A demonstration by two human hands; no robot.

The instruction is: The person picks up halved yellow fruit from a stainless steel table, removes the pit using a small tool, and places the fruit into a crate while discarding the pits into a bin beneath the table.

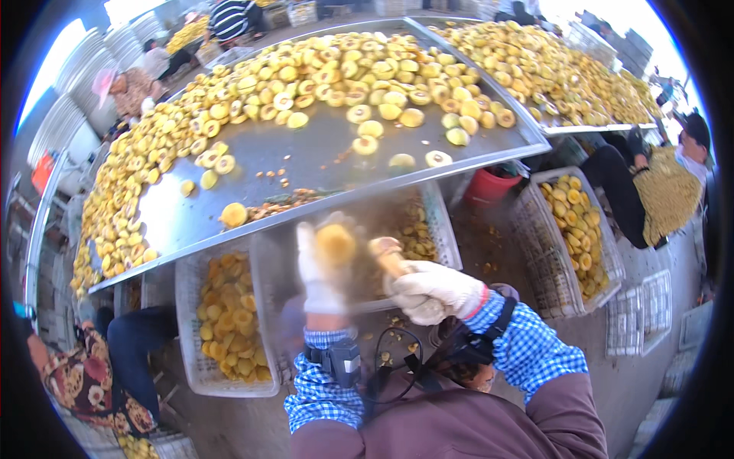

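Steel worktop (pixel 321 141) under a heap of yellow fruit halves (pixel 359 65), ahead of the left grip (pixel 315 268) and the right grip (pixel 437 292).

From where I stand, the left grip is a blur in its white glove, pinching a yellow fruit piece (pixel 335 243) up at its fingers; the right grip, gloved too, is curled round a short tan tool (pixel 391 257) whose kind I can't make out, its end near the fruit piece but apart from it. Just beyond the right grip sits a middle crate (pixel 443 229) with fruit in it. Left of the left grip is a white crate (pixel 229 388) piled with fruit; well right of the right grip, a slatted crate (pixel 544 284) is loaded likewise, and a red bucket (pixel 489 187) stands beyond the right grip, off to its right.
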